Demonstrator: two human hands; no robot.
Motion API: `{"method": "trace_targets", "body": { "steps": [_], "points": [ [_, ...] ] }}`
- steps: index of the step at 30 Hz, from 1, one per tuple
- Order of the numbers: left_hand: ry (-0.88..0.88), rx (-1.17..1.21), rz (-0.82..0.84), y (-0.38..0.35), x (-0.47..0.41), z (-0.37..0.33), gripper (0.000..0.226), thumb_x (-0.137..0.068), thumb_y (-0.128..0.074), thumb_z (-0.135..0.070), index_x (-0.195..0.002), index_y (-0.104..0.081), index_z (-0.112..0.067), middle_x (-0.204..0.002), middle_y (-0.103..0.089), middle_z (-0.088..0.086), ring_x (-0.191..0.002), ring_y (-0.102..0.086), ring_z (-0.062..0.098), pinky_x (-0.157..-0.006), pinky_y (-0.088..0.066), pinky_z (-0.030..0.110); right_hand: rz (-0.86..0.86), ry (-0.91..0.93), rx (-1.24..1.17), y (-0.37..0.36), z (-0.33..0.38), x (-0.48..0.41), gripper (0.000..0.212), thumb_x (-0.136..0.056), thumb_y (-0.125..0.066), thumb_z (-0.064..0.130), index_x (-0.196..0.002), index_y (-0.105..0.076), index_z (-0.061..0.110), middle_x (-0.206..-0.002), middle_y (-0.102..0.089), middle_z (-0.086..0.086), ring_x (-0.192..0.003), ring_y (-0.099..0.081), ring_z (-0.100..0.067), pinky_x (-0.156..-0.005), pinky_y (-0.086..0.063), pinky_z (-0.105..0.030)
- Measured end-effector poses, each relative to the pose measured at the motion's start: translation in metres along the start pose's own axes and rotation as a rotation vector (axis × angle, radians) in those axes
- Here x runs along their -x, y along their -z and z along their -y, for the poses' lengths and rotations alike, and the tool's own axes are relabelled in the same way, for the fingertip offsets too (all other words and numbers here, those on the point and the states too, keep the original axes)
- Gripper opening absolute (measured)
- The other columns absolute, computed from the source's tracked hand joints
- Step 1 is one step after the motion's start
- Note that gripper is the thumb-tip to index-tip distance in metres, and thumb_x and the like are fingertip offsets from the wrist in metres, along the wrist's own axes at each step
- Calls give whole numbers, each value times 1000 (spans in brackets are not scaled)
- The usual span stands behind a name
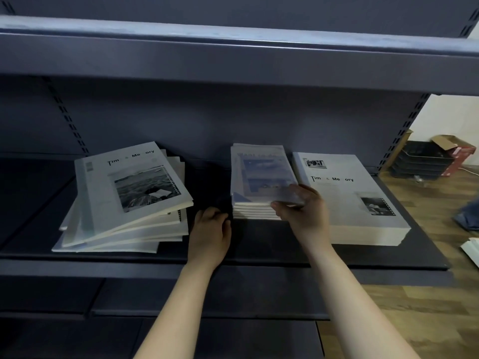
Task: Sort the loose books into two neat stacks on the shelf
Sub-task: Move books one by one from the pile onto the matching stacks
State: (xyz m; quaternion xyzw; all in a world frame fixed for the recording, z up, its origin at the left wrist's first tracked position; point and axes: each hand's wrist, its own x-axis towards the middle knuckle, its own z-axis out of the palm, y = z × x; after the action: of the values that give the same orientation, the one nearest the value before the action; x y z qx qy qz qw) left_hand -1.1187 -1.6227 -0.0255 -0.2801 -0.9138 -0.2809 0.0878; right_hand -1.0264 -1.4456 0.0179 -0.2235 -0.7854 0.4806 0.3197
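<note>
On the dark shelf (pixel 259 244), the right hand (pixel 300 211) pinches the near right corner of the top book (pixel 261 172) of the middle stack (pixel 252 212), thumb on the cover. Just left of that stack rests the left hand (pixel 211 229), fingers loosely curled, holding nothing. Further left lies an untidy pile (pixel 124 203); right of the stack, a neat stack of larger books (pixel 357 203).

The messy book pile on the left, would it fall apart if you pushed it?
It would probably slide apart: the messy pile is fanned out, books lying at different angles. The top book sits tilted, so it would likely slip off first. Its cover looks smooth, so maybe slippery.
</note>
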Motion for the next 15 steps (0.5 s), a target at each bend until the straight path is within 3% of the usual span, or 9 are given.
{"method": "trace_targets", "body": {
  "steps": [2, 6, 8, 11, 15],
  "points": [
    [-7, -4, -11, -1, 0, 0, 30, -96, -47, -22, -118, -65, -13, -120, -55, 4, -110, -44, 23, -91, -36, 26, 1, 8, 4, -3, -2, -2, 61, -62, -83, 43, -115, -65, 19, -120, -58, -1, -81, -70, -21, -69, -60, -40],
    [-10, 8, -30, -1, -1, 0, 28, -95, -48, -21, -116, -66, -13, -116, -56, 4, -107, -44, 21, -89, -37, 26, -10, -20, -23, -7, -2, -7, 54, -75, -81, 19, -123, -60, 12, -127, -52, -2, -68, -70, -19, -56, -58, -27],
    [-11, 5, -38, -2, -1, 1, 27, -94, -49, -21, -114, -67, -13, -115, -57, 4, -106, -45, 22, -87, -37, 26, -10, -38, -50, -9, -1, -8, 54, -76, -80, 17, -125, -57, 14, -128, -50, -1, -73, -70, -23, -53, -55, -22],
    [-13, 3, -47, -2, 0, 0, 27, -94, -49, -20, -113, -67, -13, -114, -57, 5, -106, -45, 23, -87, -37, 27, -11, -19, -35, -12, -1, -9, 55, -78, -79, 19, -127, -56, 15, -129, -50, -1, -77, -69, -26, -53, -57, -25],
    [-24, -3, -54, -2, 1, 0, 26, -94, -50, -19, -112, -67, -12, -114, -57, 6, -105, -45, 23, -86, -37, 27, -20, -16, -22, -15, -2, -13, 53, -79, -77, 19, -127, -56, 15, -124, -54, -4, -58, -68, -19, -52, -58, -32]
  ]
}}
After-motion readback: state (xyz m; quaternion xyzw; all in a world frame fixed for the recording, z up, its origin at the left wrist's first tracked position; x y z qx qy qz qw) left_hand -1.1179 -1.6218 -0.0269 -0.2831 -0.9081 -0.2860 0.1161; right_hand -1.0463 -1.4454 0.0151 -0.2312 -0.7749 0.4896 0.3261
